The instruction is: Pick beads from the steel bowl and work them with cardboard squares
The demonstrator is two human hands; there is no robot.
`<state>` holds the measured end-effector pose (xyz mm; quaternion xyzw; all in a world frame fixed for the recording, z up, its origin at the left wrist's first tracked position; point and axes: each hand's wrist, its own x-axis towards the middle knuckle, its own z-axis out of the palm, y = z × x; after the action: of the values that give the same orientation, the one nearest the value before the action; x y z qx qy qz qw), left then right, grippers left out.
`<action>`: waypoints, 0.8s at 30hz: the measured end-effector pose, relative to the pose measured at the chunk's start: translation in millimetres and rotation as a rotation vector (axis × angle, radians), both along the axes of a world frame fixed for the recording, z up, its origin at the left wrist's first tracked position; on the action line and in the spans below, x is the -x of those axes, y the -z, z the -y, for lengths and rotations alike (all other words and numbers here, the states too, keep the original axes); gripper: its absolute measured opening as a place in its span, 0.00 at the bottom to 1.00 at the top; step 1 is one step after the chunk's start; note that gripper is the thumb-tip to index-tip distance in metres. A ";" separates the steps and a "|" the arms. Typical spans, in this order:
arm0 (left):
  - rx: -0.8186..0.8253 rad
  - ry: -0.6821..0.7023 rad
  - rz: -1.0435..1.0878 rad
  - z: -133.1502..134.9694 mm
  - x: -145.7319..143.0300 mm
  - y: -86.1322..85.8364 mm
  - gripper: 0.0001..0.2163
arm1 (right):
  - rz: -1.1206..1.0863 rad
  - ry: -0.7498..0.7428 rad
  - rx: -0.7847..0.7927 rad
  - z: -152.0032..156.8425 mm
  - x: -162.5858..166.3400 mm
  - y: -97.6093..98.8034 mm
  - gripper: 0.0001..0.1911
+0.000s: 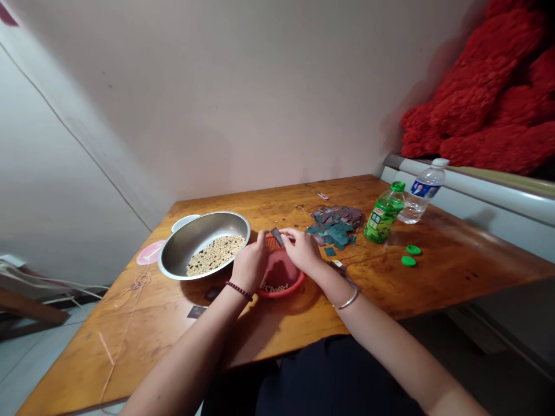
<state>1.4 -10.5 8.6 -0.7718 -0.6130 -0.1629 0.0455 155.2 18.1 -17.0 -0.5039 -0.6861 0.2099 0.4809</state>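
Observation:
My left hand (250,263) and my right hand (303,248) meet above a small red basket (281,280) on the wooden table (433,271). Both hands pinch one small dark rectangular piece (276,236) between their fingertips, held over the basket. A few pale beans lie in the basket's bottom. To the left, a steel bowl (203,245) holds pale beans mixed with some dark ones. A pile of similar dark and green pieces (336,225) lies just right of my hands.
A green drink bottle (384,219) and a clear water bottle (422,193) stand at the right, with two green caps (411,255) on the table. A white lid and a pink disc (150,252) lie left of the bowl. Red fluffy material (489,98) is piled on a ledge.

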 end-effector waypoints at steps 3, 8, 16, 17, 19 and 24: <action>-0.141 0.045 0.235 1.2 -3.2 0.5 0.19 | -0.013 -0.022 0.016 1.5 -0.6 -0.8 0.10; -0.204 0.117 0.355 0.4 -3.5 5.0 0.19 | -0.058 -0.105 0.029 -0.5 1.7 -0.3 0.10; -0.347 0.179 0.209 2.9 -5.0 3.0 0.18 | -0.247 -0.177 0.099 -9.5 3.7 4.9 0.10; -0.335 0.180 0.203 3.4 -5.4 2.2 0.18 | -0.247 -0.163 0.098 -9.0 3.6 4.4 0.10; -0.301 0.172 0.214 3.9 -5.9 0.9 0.18 | -0.234 -0.143 0.089 -7.3 3.1 2.6 0.10; -0.243 0.164 0.263 2.8 -5.4 0.7 0.19 | -0.150 -0.122 0.060 -2.9 1.7 -1.0 0.10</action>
<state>6.8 -13.3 7.9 -0.7799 -0.5247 -0.3383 0.0443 153.6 21.0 -16.0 -0.4582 -0.6710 0.2962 0.5020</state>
